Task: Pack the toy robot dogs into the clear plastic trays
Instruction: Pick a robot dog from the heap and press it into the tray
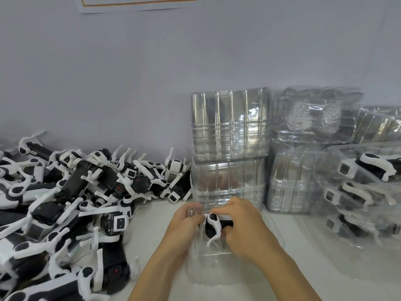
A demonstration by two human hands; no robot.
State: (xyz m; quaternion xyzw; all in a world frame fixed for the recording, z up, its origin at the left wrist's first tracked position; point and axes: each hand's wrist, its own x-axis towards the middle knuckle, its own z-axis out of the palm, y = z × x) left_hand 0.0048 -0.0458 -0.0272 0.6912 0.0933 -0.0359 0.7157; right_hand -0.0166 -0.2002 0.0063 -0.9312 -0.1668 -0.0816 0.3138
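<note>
One toy robot dog [213, 227] is gripped by curled fingers of left hand [186, 224] and right hand [240, 227]. It is held over the clear tray [219, 270].

We have a heap of toy dogs [71, 205] filling the left side of the worktop [156, 216], back to the wall [152, 72]. At the middle of the near edge lies one tray [225, 268], and in it our two hands [184, 222] [245, 227] hold a dog [213, 224]. Behind it, against the wall, stand stacks of empty trays [230, 131]. Along the right edge sit filled trays [368, 192], piled one on another.
</note>
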